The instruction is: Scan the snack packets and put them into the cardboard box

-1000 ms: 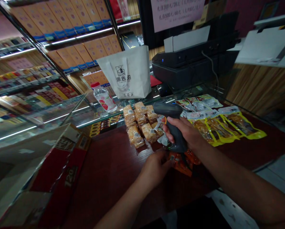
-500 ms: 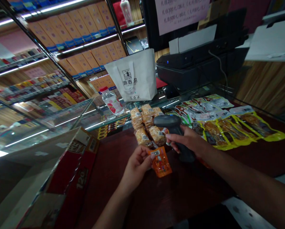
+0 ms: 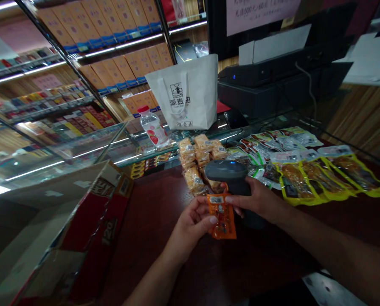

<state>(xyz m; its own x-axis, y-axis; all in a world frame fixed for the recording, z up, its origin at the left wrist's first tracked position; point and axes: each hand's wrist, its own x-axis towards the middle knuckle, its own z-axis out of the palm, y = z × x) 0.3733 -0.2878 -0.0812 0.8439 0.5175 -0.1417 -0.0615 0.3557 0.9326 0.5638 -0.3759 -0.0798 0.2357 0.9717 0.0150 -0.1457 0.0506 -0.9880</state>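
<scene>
Closer together now, right fingers (image 3: pixel 239 199) hug a barcode scanner (image 3: pixel 226 171) and left fingers (image 3: pixel 205 224) pinch an orange packet (image 3: pixel 224 227), probably light and floppy, best held by its edge.

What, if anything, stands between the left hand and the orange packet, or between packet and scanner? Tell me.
Nothing visible: the left hand holds the orange packet. Toward the scanner, only the right hand gripping it shows, its thumb at the packet's upper right edge, beside the barcode.
</scene>
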